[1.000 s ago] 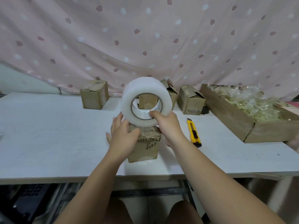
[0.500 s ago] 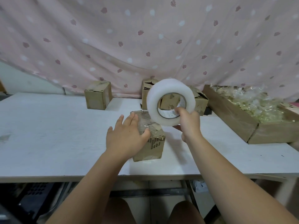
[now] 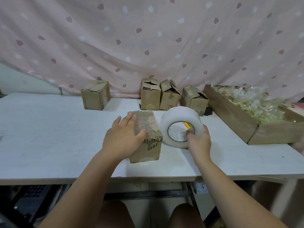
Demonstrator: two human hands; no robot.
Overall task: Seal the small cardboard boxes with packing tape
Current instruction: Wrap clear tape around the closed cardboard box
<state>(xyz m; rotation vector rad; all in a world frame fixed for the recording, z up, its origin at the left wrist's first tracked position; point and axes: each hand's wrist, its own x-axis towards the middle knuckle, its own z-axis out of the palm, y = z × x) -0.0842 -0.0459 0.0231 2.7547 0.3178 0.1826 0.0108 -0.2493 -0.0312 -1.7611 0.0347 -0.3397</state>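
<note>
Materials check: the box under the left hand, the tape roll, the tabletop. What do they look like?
box: corrugated cardboard, matte brown; torn top layer bares the ribbing.
tape roll: clear plastic film, looking milky white wound thick; printed core, probably paperboard.
tabletop: white matte board, likely painted or laminated wood; faint streaks, scuffs.

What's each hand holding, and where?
Right hand grips the big white packing tape roll at its lower rim, fingers hooked into the core. Left hand holds nothing; it presses flat on the small brown cardboard box.
</note>
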